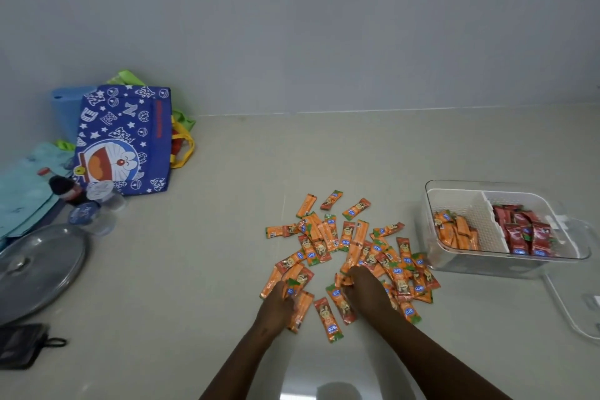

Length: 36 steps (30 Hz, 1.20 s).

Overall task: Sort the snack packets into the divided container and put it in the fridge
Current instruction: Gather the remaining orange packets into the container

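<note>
Orange packets [350,250] spread on counter [211,253], gathered now: left hand [278,302] curled on several, right hand [363,286] pinching some. Divided container [506,258] far right of right hand; orange compartment best filled in stacked handfuls.

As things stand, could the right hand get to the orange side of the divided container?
Probably yes. The right hand is gathering orange packets just left of the divided container, whose lid is off; its orange compartment is the nearer one, and only loose packets lie between.

Both forearms bare — left hand [276,304], right hand [365,287] — no sleeves.
</note>
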Tool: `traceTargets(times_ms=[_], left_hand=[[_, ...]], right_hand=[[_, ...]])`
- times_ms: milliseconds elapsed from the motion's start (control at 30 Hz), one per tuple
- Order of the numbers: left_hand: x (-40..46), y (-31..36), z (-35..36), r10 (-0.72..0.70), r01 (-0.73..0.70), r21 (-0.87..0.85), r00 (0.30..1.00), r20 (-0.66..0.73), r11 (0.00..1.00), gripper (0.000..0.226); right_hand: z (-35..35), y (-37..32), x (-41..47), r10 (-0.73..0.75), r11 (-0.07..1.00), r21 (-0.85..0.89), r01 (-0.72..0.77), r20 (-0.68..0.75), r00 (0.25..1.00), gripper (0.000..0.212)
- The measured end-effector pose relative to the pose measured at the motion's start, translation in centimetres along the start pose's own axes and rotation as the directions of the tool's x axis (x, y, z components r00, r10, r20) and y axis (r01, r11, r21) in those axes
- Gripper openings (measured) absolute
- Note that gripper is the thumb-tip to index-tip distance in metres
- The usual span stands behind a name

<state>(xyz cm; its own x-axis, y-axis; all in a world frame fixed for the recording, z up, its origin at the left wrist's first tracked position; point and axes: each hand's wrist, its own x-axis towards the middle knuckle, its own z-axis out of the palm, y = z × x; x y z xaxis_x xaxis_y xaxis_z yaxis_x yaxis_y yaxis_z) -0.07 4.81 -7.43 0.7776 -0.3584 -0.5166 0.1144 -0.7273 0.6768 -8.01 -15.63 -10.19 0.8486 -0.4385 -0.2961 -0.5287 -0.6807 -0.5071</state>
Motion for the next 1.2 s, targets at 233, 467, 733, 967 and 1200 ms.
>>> traceTargets(times_ms=[233, 467, 733, 967, 1200], left_hand=[[-0.6, -1.7, 0.4, 0.021, -0.011, 0.132, 0.997, -0.077, 0.991, 0.032], [-0.4, -2.3, 2.1, 0.067, -0.063, 0.289, 0.998, -0.006, 0.955, 0.043], [0.2, -0.9, 0.5, 0.159, -0.147, 0.212, 0.986, -0.042, 0.966, 0.039], [2.5, 1.0, -0.5, 0.118, -0.091, 0.243, 0.988, -0.099, 0.966, 0.043], [2.9, 0.5, 1.8, 0.163, -0.108, 0.505, 0.984, -0.066, 0.856, 0.043]], right_hand=[[-0.6, -1.1, -0.7, 0.101, 0.947, 0.285, -0.149, 0.178, 0.979, 0.028], [-1.1, -2.2, -2.7, 0.192, 0.880, 0.402, -0.254, 0.188, 0.963, 0.015], [2.1, -2.8, -3.0, 0.176, 0.984, 0.017, -0.178, 0.100, 0.979, 0.033], [0.6, -3.8, -3.4, 0.131, 0.960, 0.223, -0.170, 0.179, 0.975, 0.009], [0.7, -4.9, -4.6, 0.180, 0.935, 0.275, -0.222, 0.169, 0.969, 0.019]])
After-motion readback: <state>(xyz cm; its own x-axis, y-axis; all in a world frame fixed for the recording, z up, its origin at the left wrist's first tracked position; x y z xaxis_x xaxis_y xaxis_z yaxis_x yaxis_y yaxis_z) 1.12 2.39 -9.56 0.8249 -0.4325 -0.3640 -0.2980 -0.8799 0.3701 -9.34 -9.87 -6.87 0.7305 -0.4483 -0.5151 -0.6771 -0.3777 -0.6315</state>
